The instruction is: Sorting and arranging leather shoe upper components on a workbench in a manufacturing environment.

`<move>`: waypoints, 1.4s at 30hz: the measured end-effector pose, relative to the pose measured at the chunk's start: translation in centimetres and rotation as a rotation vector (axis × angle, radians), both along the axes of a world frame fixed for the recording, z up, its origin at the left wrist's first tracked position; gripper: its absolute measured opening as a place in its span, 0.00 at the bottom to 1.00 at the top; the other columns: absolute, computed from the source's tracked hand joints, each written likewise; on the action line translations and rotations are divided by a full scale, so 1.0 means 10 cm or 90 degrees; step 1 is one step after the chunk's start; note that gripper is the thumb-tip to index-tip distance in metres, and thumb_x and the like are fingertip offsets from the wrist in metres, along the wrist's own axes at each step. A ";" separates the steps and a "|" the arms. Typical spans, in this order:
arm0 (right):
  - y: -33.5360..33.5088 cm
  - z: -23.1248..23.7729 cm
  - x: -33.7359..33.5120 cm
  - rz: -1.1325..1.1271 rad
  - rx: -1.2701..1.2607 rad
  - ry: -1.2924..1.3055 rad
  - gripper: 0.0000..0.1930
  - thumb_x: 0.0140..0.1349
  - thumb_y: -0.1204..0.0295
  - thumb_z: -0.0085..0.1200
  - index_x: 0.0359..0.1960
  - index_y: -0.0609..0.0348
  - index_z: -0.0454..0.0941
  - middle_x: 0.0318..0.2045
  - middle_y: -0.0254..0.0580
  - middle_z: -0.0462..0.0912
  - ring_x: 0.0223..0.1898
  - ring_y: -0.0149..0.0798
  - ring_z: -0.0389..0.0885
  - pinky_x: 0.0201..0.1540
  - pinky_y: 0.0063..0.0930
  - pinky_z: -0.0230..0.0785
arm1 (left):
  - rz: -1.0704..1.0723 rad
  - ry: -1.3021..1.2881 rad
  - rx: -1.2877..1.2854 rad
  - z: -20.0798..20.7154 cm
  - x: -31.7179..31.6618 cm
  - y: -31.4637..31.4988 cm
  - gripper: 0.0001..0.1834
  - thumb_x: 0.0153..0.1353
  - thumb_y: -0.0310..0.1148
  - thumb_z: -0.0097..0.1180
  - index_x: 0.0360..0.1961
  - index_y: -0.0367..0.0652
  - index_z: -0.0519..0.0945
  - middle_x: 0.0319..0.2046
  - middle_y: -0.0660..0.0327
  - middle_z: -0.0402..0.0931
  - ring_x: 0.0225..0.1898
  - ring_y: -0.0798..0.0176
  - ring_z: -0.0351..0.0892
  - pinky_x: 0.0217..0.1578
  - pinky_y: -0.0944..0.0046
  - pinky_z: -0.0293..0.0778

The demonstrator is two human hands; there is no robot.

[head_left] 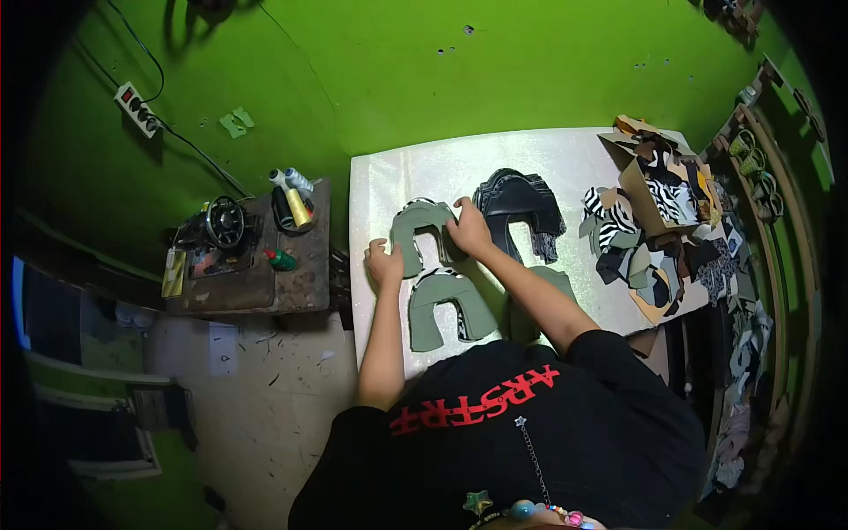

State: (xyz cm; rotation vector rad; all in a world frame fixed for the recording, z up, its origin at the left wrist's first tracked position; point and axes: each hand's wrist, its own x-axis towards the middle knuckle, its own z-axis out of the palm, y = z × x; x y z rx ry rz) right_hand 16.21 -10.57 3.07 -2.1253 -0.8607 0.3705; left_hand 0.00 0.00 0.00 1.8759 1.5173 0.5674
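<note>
Here's the pale desk (375, 190), spread wide beneath it all; over on its right sprawls a heap of scraps (614, 223), crowding round a cardboard box (642, 196); left of that sits a stack of black arch-shaped pieces (511, 199); and centre of play, on the desk's left half, lies the far green arch stack (407, 234), just beyond the near green arch stack (431, 296); left hand (385, 262) and right hand (470, 232) flank the far one, fingers bent at its outer edges; whether they pinch it, I cannot tell.

Downward fisheye head view onto hands (470, 233)
</note>
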 end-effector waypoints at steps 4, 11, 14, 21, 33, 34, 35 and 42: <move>-0.21 -0.02 0.03 0.015 0.075 0.027 0.16 0.48 0.71 0.51 0.38 0.64 0.67 0.33 0.57 0.74 0.39 0.54 0.73 0.42 0.40 0.65 | -0.025 -0.067 0.124 0.12 0.06 -0.17 0.13 0.46 0.34 0.57 0.35 0.43 0.75 0.38 0.53 0.70 0.40 0.52 0.71 0.43 0.59 0.66; -0.77 -0.09 0.14 -0.020 0.171 0.015 0.10 0.46 0.73 0.51 0.31 0.64 0.71 0.22 0.48 0.73 0.27 0.46 0.73 0.32 0.35 0.65 | -0.188 -0.204 0.191 0.33 0.36 -0.68 0.09 0.47 0.28 0.55 0.32 0.42 0.76 0.34 0.54 0.71 0.39 0.54 0.70 0.43 0.62 0.66; -1.04 -0.09 0.25 -0.064 0.174 0.009 0.09 0.46 0.74 0.51 0.30 0.63 0.71 0.21 0.45 0.71 0.26 0.45 0.72 0.32 0.35 0.65 | -0.245 -0.286 0.113 0.41 0.60 -0.96 0.06 0.50 0.27 0.53 0.30 0.40 0.76 0.31 0.57 0.73 0.34 0.60 0.73 0.38 0.64 0.68; -1.74 -0.08 0.75 -0.162 0.184 -0.006 0.09 0.45 0.74 0.51 0.30 0.63 0.72 0.20 0.44 0.72 0.24 0.43 0.72 0.30 0.33 0.65 | -0.465 -0.375 -0.089 0.39 1.31 -1.71 0.04 0.51 0.24 0.53 0.31 0.38 0.75 0.27 0.64 0.76 0.28 0.74 0.71 0.32 0.74 0.68; -2.86 -0.29 1.74 -0.268 -0.014 -0.114 0.09 0.46 0.78 0.48 0.32 0.56 0.73 0.34 0.45 0.74 0.40 0.49 0.70 0.42 0.39 0.63 | -0.643 -0.174 -0.182 0.20 2.19 -2.57 0.19 0.48 0.34 0.56 0.42 0.36 0.74 0.42 0.50 0.71 0.34 0.60 0.75 0.38 0.66 0.70; -2.93 -0.22 1.74 -0.269 -0.111 -0.162 0.11 0.46 0.78 0.49 0.33 0.54 0.74 0.36 0.44 0.73 0.42 0.48 0.68 0.43 0.40 0.61 | -0.636 -0.165 -0.138 0.11 2.24 -2.58 0.20 0.48 0.34 0.56 0.42 0.36 0.74 0.43 0.49 0.71 0.37 0.59 0.74 0.38 0.65 0.70; -2.97 -0.17 1.76 -0.268 -0.208 -0.210 0.12 0.45 0.78 0.49 0.34 0.53 0.74 0.38 0.43 0.72 0.45 0.48 0.65 0.45 0.40 0.59 | -0.629 -0.155 -0.094 0.03 2.29 -2.59 0.20 0.47 0.34 0.57 0.42 0.36 0.74 0.43 0.48 0.70 0.40 0.57 0.73 0.39 0.65 0.70; -3.28 -0.23 2.05 -0.174 -0.254 -0.277 0.08 0.42 0.71 0.58 0.28 0.50 0.80 0.38 0.38 0.71 0.44 0.44 0.64 0.42 0.38 0.55 | -0.621 -0.022 -0.027 -0.21 2.59 -2.67 0.24 0.48 0.43 0.57 0.45 0.40 0.74 0.49 0.47 0.65 0.51 0.49 0.64 0.52 0.58 0.59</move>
